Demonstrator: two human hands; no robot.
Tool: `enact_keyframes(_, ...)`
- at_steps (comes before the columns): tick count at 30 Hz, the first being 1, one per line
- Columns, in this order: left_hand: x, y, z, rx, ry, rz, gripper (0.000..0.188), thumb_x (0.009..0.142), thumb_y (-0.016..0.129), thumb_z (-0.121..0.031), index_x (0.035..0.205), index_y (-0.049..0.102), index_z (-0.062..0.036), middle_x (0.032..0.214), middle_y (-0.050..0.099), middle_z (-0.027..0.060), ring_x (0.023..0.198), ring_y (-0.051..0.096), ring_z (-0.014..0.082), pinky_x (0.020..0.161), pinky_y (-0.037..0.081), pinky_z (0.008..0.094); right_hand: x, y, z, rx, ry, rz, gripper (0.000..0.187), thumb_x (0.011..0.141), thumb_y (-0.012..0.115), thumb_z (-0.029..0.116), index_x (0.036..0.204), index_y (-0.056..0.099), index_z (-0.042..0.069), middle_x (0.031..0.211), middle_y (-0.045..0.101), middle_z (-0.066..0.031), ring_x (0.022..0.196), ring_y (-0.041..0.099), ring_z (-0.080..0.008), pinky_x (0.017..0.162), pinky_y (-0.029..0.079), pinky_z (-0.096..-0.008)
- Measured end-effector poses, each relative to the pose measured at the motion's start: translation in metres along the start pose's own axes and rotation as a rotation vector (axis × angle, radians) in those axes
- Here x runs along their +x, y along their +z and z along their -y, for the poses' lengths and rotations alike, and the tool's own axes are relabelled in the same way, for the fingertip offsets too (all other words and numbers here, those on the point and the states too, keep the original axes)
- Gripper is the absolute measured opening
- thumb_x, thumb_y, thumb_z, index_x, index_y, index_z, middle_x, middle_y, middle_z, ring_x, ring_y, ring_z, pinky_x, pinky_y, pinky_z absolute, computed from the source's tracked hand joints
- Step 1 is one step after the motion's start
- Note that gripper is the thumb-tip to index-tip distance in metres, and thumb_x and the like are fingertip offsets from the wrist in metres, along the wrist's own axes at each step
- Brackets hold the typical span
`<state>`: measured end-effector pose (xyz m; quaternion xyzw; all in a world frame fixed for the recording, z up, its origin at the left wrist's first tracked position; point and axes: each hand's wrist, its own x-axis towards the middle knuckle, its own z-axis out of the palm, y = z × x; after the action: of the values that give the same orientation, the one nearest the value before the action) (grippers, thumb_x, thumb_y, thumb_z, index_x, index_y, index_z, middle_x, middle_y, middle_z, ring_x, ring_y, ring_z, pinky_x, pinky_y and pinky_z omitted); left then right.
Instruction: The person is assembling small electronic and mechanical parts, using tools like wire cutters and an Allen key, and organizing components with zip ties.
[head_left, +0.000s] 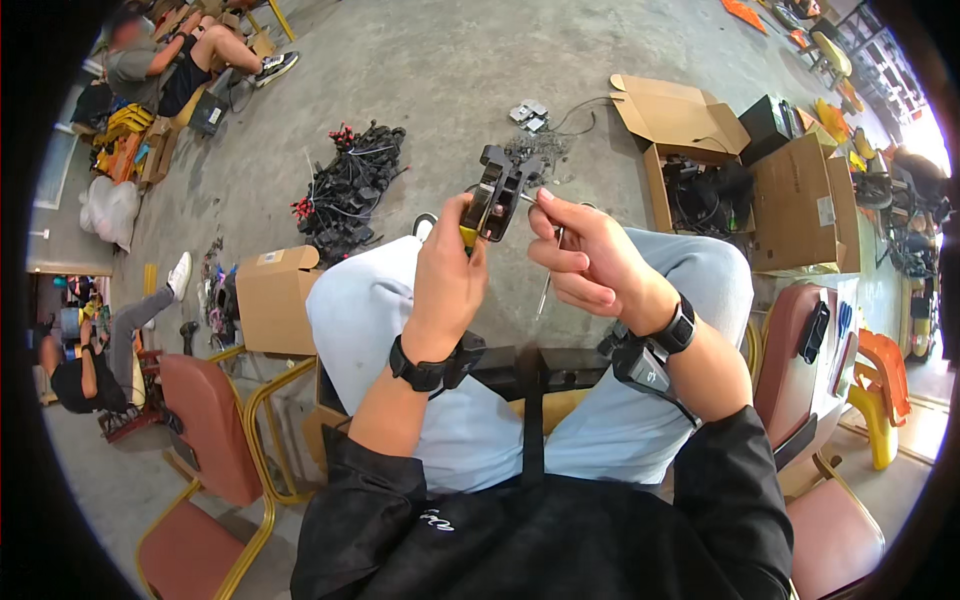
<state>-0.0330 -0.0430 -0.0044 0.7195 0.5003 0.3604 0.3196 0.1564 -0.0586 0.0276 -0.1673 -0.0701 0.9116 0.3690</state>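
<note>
Black connector part (497, 192) gripped by left hand (447, 275) — fingers clamped, thin metal tool (545, 290) pinched in right hand (590, 262), above the lap.

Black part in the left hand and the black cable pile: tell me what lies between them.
Head view: only bare concrete floor between the black part in the left hand and the cable pile.

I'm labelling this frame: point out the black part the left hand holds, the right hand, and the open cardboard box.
black part (500, 190), head view, its middle body.
right hand (590, 255), head view, back of the hand.
open cardboard box (690, 125), head view, its raised flap.
</note>
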Motion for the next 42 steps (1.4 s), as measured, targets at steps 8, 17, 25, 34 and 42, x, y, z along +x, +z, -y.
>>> enact_keyframes(8,0.0,0.003,0.004,-0.075,-0.054,0.023,0.028,0.085,0.057,0.002,0.111,0.047,-0.0017,0.087,0.062,0.0124,0.081,0.063,0.0232,0.072,0.048,0.032,0.01,0.007,-0.019,-1.215,-0.599,-0.431,0.025,0.096,0.049,0.021,0.079,0.05,0.002,0.067,0.049,-0.0084,0.058,0.057,-0.0193,0.054,0.043,-0.0309)
enact_keyframes(17,0.0,0.001,-0.004,-0.406,-0.193,0.119,0.023,0.088,0.051,0.005,0.109,0.047,-0.0032,0.088,0.064,0.0061,0.085,0.064,0.014,0.075,0.048,0.0268,0.007,0.01,-0.011,-1.379,-0.708,-0.384,0.025,0.095,0.05,0.02,0.082,0.058,0.0,0.071,0.052,-0.0066,0.064,0.054,-0.0182,0.057,0.041,-0.029)
enact_keyframes(25,0.001,0.002,-0.004,-0.355,-0.141,0.083,0.025,0.086,0.053,0.005,0.109,0.047,-0.0027,0.088,0.064,0.0088,0.082,0.064,0.0181,0.072,0.047,0.0285,0.005,0.01,-0.012,-0.684,-0.338,-0.258,0.042,0.101,0.037,0.035,0.079,0.053,0.003,0.055,0.044,-0.0019,0.038,0.044,-0.0117,0.038,0.032,-0.0242)
enact_keyframes(34,0.001,-0.002,0.004,0.084,0.062,-0.022,0.03,0.082,0.06,0.002,0.109,0.049,-0.0035,0.087,0.062,0.01,0.077,0.062,0.0227,0.071,0.046,0.03,-0.002,0.005,0.001,-0.068,0.011,-0.032,0.042,0.101,0.032,0.039,0.078,0.046,0.006,0.048,0.031,0.0004,0.024,0.032,-0.0132,0.026,0.021,-0.0274)
enact_keyframes(42,0.001,0.002,-0.003,-0.395,-0.148,0.129,0.029,0.083,0.051,0.01,0.109,0.047,-0.0021,0.092,0.064,0.0121,0.087,0.066,0.0223,0.077,0.049,0.0302,0.01,-0.001,-0.008,-2.158,-1.302,-0.482,0.015,0.088,0.059,0.015,0.08,0.055,0.004,0.077,0.053,-0.0088,0.06,0.054,-0.0251,0.053,0.043,-0.0321)
